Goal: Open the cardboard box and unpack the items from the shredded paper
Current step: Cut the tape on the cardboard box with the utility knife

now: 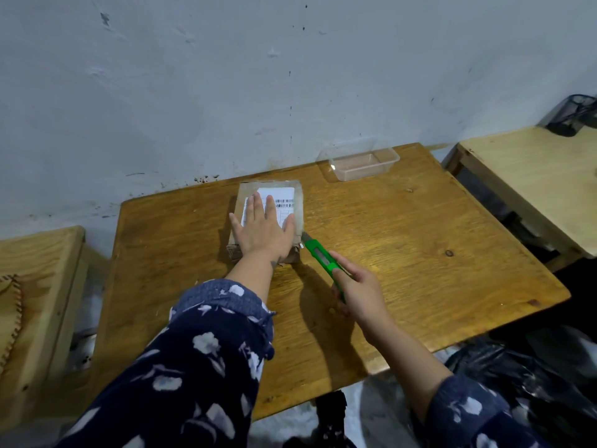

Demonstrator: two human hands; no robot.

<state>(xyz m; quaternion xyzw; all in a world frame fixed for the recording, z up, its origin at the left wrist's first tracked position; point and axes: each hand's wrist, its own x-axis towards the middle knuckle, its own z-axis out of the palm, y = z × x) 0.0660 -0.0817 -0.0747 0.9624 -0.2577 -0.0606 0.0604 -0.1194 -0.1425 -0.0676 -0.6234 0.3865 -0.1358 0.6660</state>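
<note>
Left hand: grip spread flat, pressing the cardboard box top, over its white barcode label; print unreadable. Right hand: grip curled round green utility knife, blade at the box's near right corner. Box sits mid-desk.

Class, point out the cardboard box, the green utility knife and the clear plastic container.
cardboard box [298, 205]: head view, taped right edge of its top.
green utility knife [319, 253]: head view, handle body.
clear plastic container [361, 163]: head view, its floor.
</note>
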